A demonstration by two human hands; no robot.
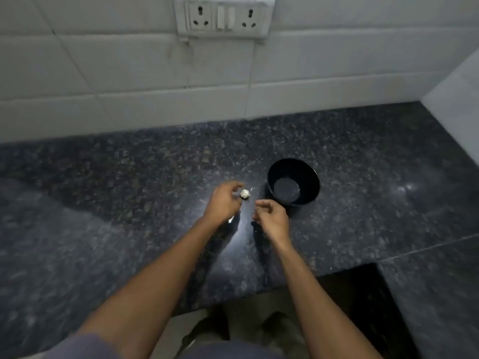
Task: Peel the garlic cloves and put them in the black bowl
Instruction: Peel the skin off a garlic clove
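Note:
A small white garlic bulb [245,193] lies on the dark granite counter [129,193], just left of the black bowl [308,177]. The bowl stands upright and looks empty. My left hand [224,202] is right beside the garlic on its left. Its forefinger curves above the garlic and its thumb sits below, with a small gap between fingertips and garlic. My right hand [272,216] hovers in front of the bowl with loosely curled fingers, and I see nothing in it. A few pale skin flecks [252,189] lie beside the garlic.
A white tiled wall [155,86] runs behind the counter, with a socket panel [223,18] high on it. A second wall closes the right side [456,99]. The counter's front edge has a cut-out corner [357,281] at the right.

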